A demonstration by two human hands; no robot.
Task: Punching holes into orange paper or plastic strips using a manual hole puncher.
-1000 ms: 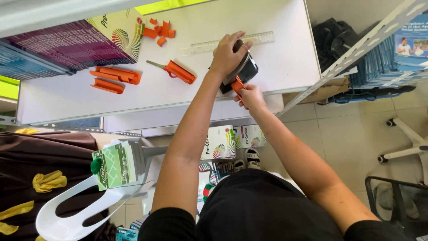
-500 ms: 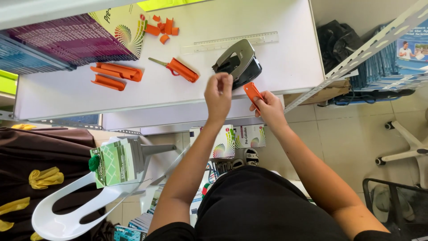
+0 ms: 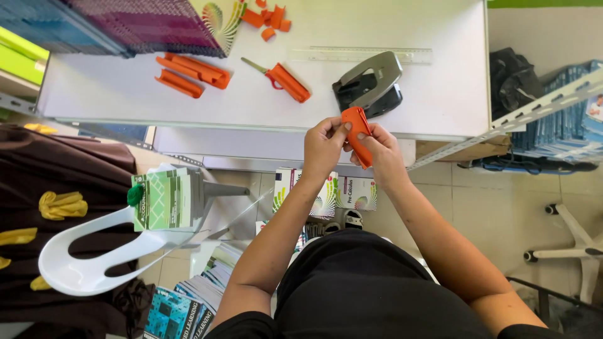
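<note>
head | orange strip (image 3: 359, 135) | pinched between fingers of left hand (image 3: 323, 145), right hand (image 3: 383, 154)

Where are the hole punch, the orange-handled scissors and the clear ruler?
hole punch (image 3: 372, 74), head view, on its grey lever.
orange-handled scissors (image 3: 287, 82), head view, on the orange handle.
clear ruler (image 3: 358, 55), head view, at mid-length.

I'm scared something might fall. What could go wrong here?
The orange strip is pinched by both hands, left hand and right hand, beyond the white table's edge; if it slips, it may drop among the books below. The hole punch sits near that edge and could get knocked off.
</note>
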